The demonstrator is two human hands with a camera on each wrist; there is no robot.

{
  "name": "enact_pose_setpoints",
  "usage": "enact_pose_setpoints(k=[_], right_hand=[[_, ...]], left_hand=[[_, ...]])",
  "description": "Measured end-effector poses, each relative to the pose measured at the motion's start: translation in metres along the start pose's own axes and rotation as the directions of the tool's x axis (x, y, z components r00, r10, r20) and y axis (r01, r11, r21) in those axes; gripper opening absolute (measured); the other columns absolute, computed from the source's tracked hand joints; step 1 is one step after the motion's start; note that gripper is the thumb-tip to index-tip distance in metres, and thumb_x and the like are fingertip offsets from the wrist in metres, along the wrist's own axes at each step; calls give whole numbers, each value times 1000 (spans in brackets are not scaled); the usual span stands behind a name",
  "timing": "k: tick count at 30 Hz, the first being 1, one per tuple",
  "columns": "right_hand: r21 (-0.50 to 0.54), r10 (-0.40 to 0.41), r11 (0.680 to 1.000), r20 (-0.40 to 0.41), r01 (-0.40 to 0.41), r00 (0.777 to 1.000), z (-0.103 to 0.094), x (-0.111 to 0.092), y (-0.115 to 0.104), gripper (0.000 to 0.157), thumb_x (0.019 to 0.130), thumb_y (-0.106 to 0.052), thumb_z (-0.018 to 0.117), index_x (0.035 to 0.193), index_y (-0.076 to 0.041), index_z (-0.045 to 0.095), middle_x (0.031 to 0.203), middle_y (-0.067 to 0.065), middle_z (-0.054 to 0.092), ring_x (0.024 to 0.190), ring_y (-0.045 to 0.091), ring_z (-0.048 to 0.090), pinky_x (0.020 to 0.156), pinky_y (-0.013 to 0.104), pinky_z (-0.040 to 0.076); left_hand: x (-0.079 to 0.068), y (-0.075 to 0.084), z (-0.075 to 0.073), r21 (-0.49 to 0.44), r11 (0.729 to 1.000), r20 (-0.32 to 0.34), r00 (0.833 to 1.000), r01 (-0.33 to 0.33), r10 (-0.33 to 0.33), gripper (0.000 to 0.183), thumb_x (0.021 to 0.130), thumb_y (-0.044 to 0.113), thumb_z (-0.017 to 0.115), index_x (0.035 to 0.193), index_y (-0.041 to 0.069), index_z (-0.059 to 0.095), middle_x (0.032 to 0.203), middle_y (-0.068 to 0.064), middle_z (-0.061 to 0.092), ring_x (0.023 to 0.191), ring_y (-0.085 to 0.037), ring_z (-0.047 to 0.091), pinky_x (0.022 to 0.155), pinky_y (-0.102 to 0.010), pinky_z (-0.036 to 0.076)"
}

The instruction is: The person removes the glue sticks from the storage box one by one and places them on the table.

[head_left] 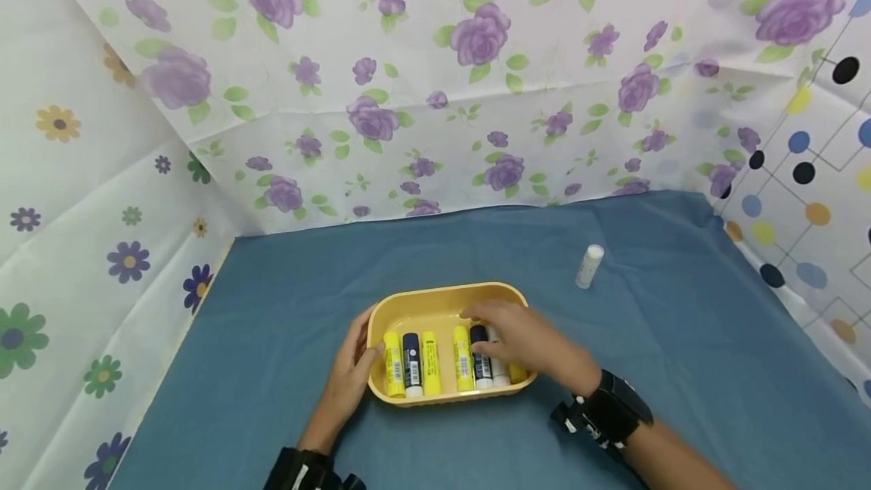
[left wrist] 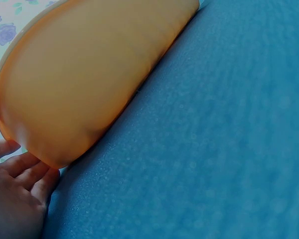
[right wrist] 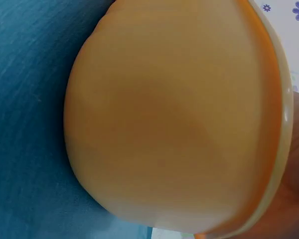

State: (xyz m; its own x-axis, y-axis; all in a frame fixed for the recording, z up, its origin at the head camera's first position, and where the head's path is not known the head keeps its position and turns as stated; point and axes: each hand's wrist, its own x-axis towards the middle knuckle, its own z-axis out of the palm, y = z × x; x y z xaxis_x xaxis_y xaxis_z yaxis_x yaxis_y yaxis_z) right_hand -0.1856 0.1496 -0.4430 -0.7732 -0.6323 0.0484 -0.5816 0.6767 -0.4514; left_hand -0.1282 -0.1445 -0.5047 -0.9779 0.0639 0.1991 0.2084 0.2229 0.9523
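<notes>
A yellow plastic tray (head_left: pixel 445 295) sits on the blue cloth. Its near side holds a row of glue sticks: a yellow glue stick (head_left: pixel 393 365), a dark blue glue stick (head_left: pixel 412 365) and another yellow glue stick (head_left: pixel 431 365) on the left. Further right are a yellow glue stick (head_left: pixel 463 360), a dark blue glue stick (head_left: pixel 481 365), a partly covered white glue stick (head_left: pixel 500 375) and a mostly hidden yellow one. My left hand (head_left: pixel 350 369) holds the tray's left end, thumb at the rim, fingers outside. My right hand (head_left: pixel 520 335) reaches over the right-hand sticks, thumb and forefinger apart.
A white glue stick (head_left: pixel 589 267) stands on the blue cloth (head_left: pixel 286 286), beyond the tray to the right. Flowered sheets (head_left: pixel 408 82) hang behind and at the left, and a dotted sheet (head_left: pixel 816 195) hangs at the right.
</notes>
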Motion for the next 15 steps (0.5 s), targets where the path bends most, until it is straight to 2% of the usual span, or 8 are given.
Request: enact_pose_setpoints(k=[7, 15], right_hand=[[-149, -46, 988, -60, 36, 997, 10, -2, -2, 46, 86, -46, 70, 123, -19, 70, 116, -4, 69, 104, 15, 63, 83, 38, 51], [-167, -69, 985, -93, 53, 993, 14, 0, -5, 44, 85, -45, 72, 121, -18, 71, 114, -1, 69, 104, 18, 64, 85, 40, 51]], left_hand=[[-1, -2, 0, -6, 1000, 7, 1000, -1, 1, 57, 102, 10, 48, 156, 22, 31, 153, -1, 41, 136, -21, 45, 104, -25, 39], [-1, -4, -2, 17, 1000, 8, 1000, -13, 13, 57, 103, 12, 47, 156, 22, 30, 155, -3, 39, 137, -23, 43, 104, -27, 39]])
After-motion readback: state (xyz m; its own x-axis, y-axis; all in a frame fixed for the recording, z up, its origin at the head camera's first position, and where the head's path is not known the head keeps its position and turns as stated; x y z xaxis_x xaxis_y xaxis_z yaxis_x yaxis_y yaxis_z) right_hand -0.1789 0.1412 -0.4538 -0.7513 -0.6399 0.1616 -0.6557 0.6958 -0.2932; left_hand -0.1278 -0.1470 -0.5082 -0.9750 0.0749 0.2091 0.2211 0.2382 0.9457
